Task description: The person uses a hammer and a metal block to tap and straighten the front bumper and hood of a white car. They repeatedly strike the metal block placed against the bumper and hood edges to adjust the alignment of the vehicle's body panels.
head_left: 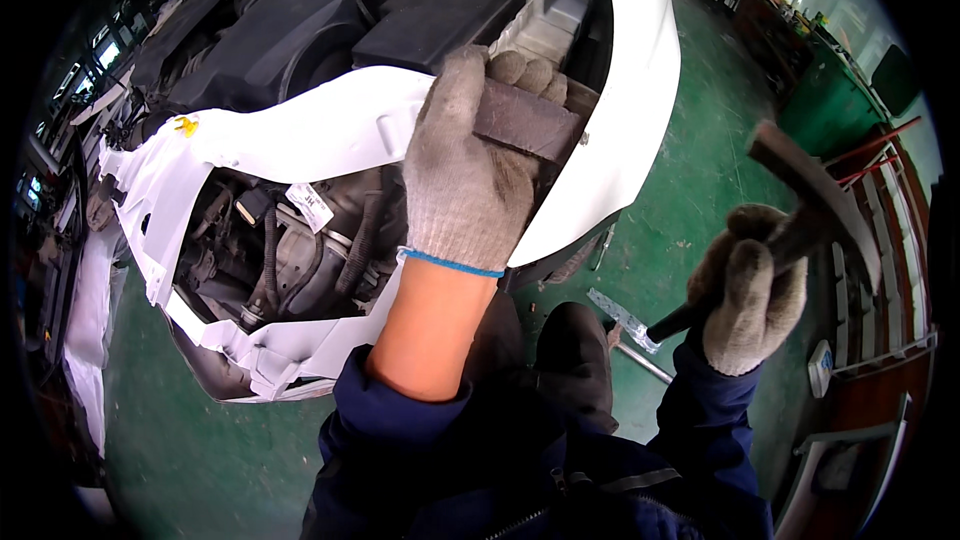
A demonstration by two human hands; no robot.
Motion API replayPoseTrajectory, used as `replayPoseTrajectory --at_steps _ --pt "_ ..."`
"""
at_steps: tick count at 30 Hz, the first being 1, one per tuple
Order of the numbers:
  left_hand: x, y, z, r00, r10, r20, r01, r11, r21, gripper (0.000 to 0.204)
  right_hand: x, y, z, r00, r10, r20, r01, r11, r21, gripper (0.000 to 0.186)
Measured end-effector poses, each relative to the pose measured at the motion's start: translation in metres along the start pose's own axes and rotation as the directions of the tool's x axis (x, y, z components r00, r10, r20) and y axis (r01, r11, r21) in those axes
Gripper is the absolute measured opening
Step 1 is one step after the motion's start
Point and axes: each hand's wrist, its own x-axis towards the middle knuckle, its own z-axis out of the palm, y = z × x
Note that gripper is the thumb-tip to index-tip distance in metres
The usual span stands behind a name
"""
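A dark blue jacket [480, 490] fills the lower middle of the frame, its sleeves reaching up to two grey-gloved hands. At right, the right hand [755, 290] has its fingers closed round a hammer [818, 188], head raised to the upper right and black handle end pointing lower left. At centre, the left hand [465, 180] grips a brown block [525, 122], fingers bent over its upper edge and thumb at its left. The block sits just beside the inner edge of a white fender [635, 110]; whether they touch I cannot tell. Left of the left hand, a white front panel [320, 125] frames hoses and wiring, with a yellow clip [187, 126] at its upper left. Black covers [440, 15] lie beyond, at upper middle. Below the fender, a metal rod [645, 363] lies over the green floor [690, 170]. Farther off, at upper right, stands a green bin [832, 105].
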Motion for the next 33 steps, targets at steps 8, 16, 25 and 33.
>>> replayPoseTrajectory --at_steps 8,16,25,33 --pt "-0.003 0.004 0.003 0.999 -0.039 -0.020 0.040 0.999 0.022 0.032 -0.007 0.022 0.023 0.926 0.288 0.243 -0.240 0.948 -0.209 0.028" --pt "0.000 0.000 -0.003 0.999 -0.024 -0.023 0.024 1.000 -0.003 0.035 0.003 0.003 0.016 0.971 0.173 0.165 -0.147 0.976 -0.162 0.037" --pt "0.000 -0.003 0.002 0.999 -0.039 -0.011 0.039 0.999 -0.010 0.031 0.007 0.019 0.023 0.938 0.186 0.292 -0.112 0.961 -0.252 0.031" --pt "-0.002 -0.001 0.005 1.000 -0.020 -0.004 0.020 1.000 -0.023 0.029 0.007 -0.002 0.016 0.990 0.136 0.028 -0.133 0.986 -0.103 0.034"
